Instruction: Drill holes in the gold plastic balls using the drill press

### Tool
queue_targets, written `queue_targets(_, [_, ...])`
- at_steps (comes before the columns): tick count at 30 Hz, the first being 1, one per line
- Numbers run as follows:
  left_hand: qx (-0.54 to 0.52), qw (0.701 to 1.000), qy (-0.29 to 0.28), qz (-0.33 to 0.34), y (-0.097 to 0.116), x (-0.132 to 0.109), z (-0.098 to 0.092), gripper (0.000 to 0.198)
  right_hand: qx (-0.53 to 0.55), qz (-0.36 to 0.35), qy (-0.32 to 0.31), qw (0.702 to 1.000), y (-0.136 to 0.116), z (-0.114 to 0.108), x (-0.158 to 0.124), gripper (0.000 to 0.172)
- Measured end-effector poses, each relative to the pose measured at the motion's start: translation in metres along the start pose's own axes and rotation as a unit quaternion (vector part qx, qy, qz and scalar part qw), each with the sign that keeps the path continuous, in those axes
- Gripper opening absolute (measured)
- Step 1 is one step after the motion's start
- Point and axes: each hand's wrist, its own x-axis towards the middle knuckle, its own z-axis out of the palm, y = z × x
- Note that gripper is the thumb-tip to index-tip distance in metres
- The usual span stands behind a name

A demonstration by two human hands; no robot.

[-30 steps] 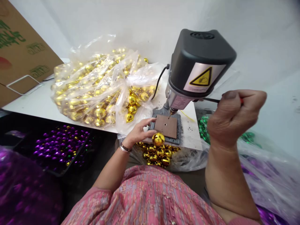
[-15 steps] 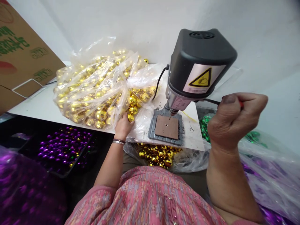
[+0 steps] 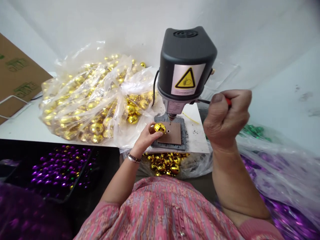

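Observation:
Between thumb and fingers, my left hand (image 3: 147, 136) pinches a shiny gold faceted ball (image 3: 159, 128), just left of the drill bit and over the brown board (image 3: 175, 136). A small hole shows in that board, which lies on the grey base plate (image 3: 184, 143) of a bench drill press (image 3: 187, 63). My right hand (image 3: 226, 115) is wrapped round the drill's feed lever (image 3: 203, 101), whose red end shows past the fingers. The thin bit hangs above the board, apart from it.
A clear plastic bag of gold balls (image 3: 82, 100) lies on the white table (image 3: 15, 128), left of the drill. More gold balls (image 3: 167, 163) sit below the table's front edge. Purple balls (image 3: 60, 166) fill a dark tray at lower left. A cardboard box (image 3: 20, 76) stands far left.
My left hand has left the bag opening with a gold ball and moved right to the drill's base. My right hand stays on the lever. The whole view has shifted.

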Motion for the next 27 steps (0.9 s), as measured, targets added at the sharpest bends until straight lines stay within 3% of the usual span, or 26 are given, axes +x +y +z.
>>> queue_targets(4, [0.049, 0.997, 0.044, -0.045, -0.001, 0.016, 0.012, 0.054, 0.014, 0.029, -0.039, 0.999, -0.002, -0.001, 0.010, 0.038])
queue_targets(9, [0.157, 0.985, 0.074, -0.001, -0.001, 0.025, 0.016, 0.056, -0.012, 0.044, -0.056, 0.997, -0.005, -0.002, 0.017, 0.041])
queue_targets(16, [0.306, 0.950, 0.047, 0.049, 0.003, 0.022, 0.023, 0.057, -0.011, 0.069, -0.085, 0.994, -0.007, -0.004, 0.017, 0.046])
queue_targets(22, [0.358, 0.925, -0.008, 0.130, 0.006, 0.020, 0.030, 0.047, -0.036, 0.071, -0.090, 0.993, -0.008, -0.005, 0.016, 0.048])
queue_targets(27, [0.322, 0.940, -0.019, 0.115, 0.007, 0.020, 0.032, 0.044, -0.020, 0.051, -0.059, 0.997, -0.009, -0.007, 0.012, 0.043])
